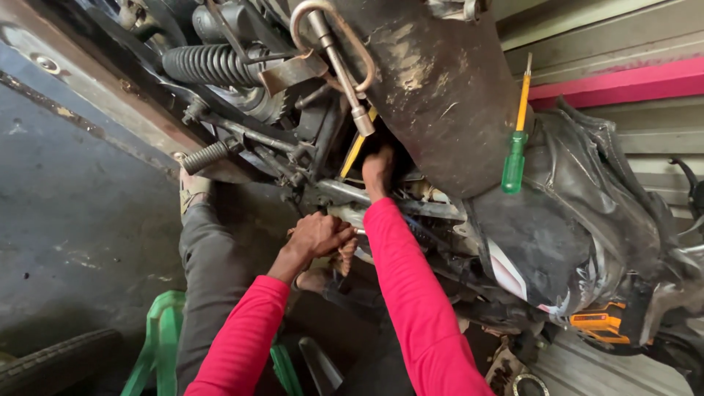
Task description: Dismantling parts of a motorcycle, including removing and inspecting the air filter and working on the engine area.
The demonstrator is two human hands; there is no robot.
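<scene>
Left hand [319,235]: fist closed around a metal tool handle, at 7 o'clock from the right hand.
Right hand [378,170]: reaches into the motorcycle engine bay [411,198]; grip hidden, cannot tell.
Advice: steady the tool, turn slowly.

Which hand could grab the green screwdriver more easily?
Probably the right hand. It is up under the motorbike's dark mudguard, on the same side as the green screwdriver lying on the bike. The left hand sits lower and further away, closed around a metal part.
</scene>
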